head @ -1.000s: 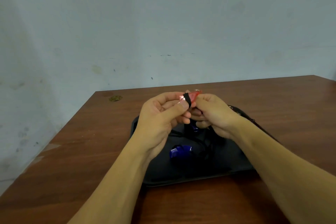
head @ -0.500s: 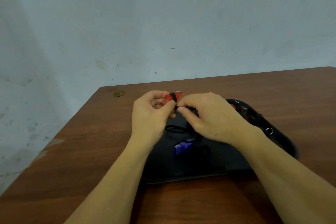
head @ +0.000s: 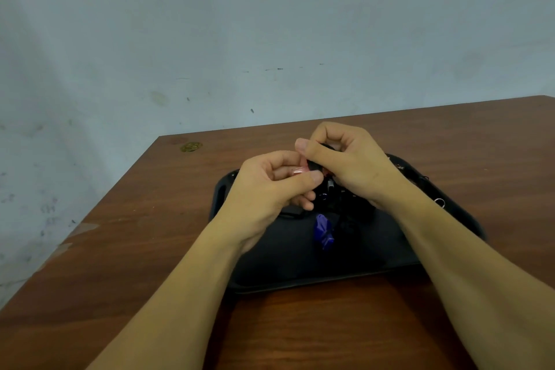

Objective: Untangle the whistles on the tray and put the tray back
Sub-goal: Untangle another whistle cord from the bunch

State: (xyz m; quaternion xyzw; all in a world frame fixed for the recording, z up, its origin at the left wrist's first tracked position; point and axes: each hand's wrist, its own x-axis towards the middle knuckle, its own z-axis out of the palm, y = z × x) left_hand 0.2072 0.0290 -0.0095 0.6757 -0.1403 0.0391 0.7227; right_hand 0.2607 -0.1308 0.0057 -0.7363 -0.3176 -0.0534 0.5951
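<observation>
Both hands meet above the black tray [head: 228, 189] on the bench [head: 135, 234]: left hand [head: 270, 189] pinches a red whistle [head: 301, 170], right hand [head: 345, 165] pinches black cord (mostly hidden). Blue whistle [head: 323, 231] lies on tray. No readable writing.

Your tray [head: 300, 278] sits on the bench [head: 135, 219] before you; your hands, left [head: 267, 189] beside right [head: 351, 165], hover above it; one whistle [head: 323, 231] lies in the tray.

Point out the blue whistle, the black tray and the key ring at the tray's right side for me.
blue whistle [head: 323, 231], head view, middle of its body.
black tray [head: 271, 258], head view, bare floor near the front left.
key ring [head: 439, 201], head view, on the metal loop.
</observation>
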